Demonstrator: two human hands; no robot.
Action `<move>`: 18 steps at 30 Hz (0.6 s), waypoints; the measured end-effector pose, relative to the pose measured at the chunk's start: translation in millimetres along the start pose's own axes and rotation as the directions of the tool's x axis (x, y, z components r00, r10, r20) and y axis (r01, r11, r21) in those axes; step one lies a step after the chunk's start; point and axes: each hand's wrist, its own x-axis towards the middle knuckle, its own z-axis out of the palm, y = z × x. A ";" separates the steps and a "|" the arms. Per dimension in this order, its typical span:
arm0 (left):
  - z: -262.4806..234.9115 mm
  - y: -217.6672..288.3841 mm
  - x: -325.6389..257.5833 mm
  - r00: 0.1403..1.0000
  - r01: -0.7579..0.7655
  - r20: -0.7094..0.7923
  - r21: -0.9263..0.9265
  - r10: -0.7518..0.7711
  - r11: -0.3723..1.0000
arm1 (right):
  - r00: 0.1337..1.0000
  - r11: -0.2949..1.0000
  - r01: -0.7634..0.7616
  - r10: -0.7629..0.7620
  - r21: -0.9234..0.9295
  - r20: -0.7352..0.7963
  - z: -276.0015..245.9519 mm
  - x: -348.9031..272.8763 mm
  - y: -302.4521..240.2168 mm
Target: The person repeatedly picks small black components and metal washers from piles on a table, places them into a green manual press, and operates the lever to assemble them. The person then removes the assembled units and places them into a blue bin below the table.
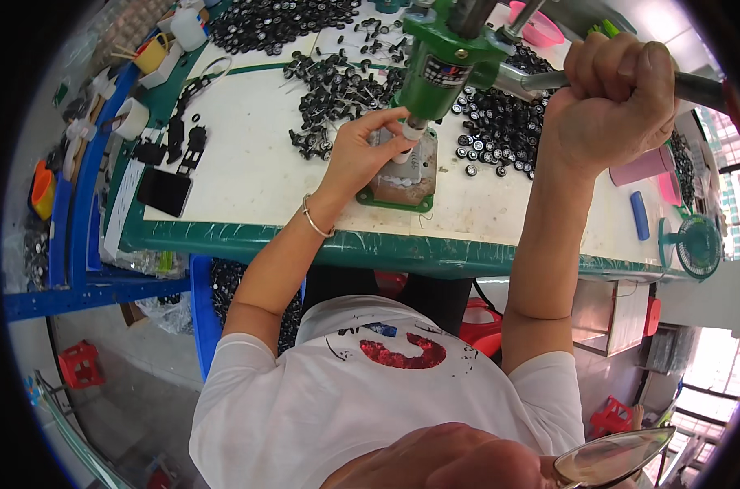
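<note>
A green hand press (436, 77) stands at the far middle of the white-topped table. My right hand (614, 102) is wrapped round the press's metal lever (700, 90), raised at the upper right. Under the press head, the thumb and fingers of my left hand (375, 145) close round a small white cylindrical piece (413, 131) directly below the ram. What else that pinch may hold is hidden. Beneath it is the press's base (406, 196), with a metal plate and whitish smears on it. Small black wheels on thin axles (337, 94) lie heaped left of the press.
More black wheels (492, 130) spread right of the press, with another heap (264, 24) at the back. A phone (165, 192) and black plastic parts (192, 148) lie at left. A blue cylinder (639, 215) and small green fan (699, 246) are at right. Below the table edge stands a blue bin (204, 314).
</note>
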 end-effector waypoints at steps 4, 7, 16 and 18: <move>0.8 13.1 -2.5 0.998 0.064 -0.008 0.000 -0.064 0.998 | 0.997 1.000 -0.015 0.015 -0.003 -0.071 7.6 -2.3 -2.6; 1.9 16.8 -1.8 0.997 0.073 0.009 0.007 -0.073 0.997 | 0.985 0.952 -0.010 -0.043 0.305 0.168 -16.4 4.3 9.2; -4.1 17.3 0.6 0.993 0.097 0.064 0.080 -0.102 0.992 | 0.986 0.979 -0.166 0.165 0.122 0.017 3.1 16.7 6.8; -5.9 15.2 0.5 0.991 0.103 0.079 0.052 -0.107 0.993 | 0.962 0.961 -0.273 0.272 0.048 0.035 5.4 27.1 15.5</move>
